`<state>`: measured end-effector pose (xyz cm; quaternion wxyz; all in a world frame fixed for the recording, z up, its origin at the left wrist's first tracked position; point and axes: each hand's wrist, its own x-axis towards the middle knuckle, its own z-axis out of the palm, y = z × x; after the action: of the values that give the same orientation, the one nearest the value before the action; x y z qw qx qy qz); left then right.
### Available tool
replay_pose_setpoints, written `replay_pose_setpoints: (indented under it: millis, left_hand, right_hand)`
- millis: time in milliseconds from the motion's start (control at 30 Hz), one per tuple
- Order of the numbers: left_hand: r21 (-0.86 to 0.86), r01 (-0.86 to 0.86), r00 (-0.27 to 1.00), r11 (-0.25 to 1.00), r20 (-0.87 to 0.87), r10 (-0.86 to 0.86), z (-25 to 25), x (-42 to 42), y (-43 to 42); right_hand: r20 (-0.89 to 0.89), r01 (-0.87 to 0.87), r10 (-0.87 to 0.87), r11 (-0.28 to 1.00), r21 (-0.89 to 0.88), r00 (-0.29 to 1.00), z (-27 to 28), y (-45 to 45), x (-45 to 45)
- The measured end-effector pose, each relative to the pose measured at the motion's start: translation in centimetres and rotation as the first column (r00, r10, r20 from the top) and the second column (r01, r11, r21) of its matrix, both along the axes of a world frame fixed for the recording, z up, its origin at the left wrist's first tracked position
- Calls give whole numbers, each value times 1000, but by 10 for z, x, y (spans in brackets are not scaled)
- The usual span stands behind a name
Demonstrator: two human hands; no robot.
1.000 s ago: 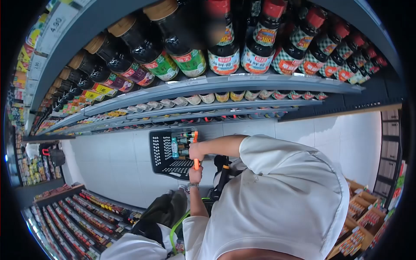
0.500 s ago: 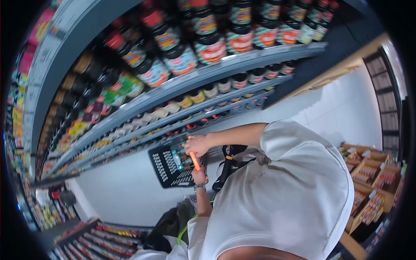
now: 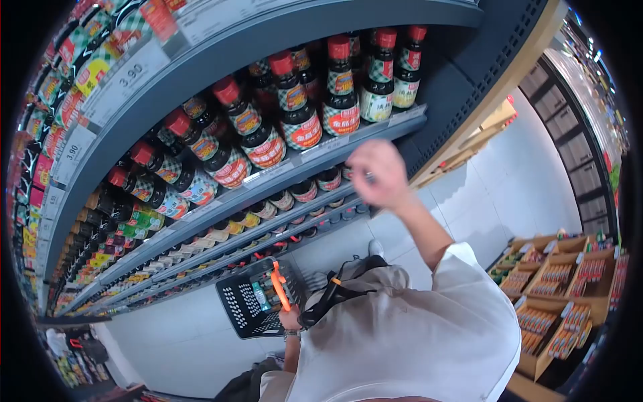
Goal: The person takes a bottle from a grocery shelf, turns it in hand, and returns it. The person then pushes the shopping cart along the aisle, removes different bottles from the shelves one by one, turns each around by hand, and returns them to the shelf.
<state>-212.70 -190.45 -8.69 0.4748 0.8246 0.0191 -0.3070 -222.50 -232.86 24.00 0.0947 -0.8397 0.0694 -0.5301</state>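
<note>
Head: left hand [image 3: 289,317] holds one basket [image 3: 236,303], right hand [image 3: 380,174] near shelf [image 3: 403,120]

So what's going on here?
A shopper's left hand grips the orange handle of a black basket, which has some goods in it. Their right hand is raised in front of the shelf edge, near the red-capped bottles. It's blurred, so I can't tell whether it holds anything.
</note>
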Motion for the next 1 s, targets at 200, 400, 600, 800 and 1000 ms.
replay_pose_setpoints:
  millis: [200,400,600,800,1000]
  left_hand:
    - [-45,-51,995,998,-91,47,14,-39,-39]
    - [-46,-78,980,996,-189,68,14,-63,-67]
    - [-34,111,984,993,-139,-114,32,-88,-81]
    - [140,465,877,874,59,-476,-9,-53,-94]
    - [198,695,685,691,109,-720,-42,14,-81]
  right_hand:
    - [240,281,-290,957,72,926,49,-105,-25]
    - [194,318,-366,918,238,910,66,-164,-22]
    - [213,62,-203,846,530,956,56,-192,-4]
    - [298,-96,-131,761,641,946,55,-190,-4]
    - [264,6,-191,820,572,945,66,-151,-28]
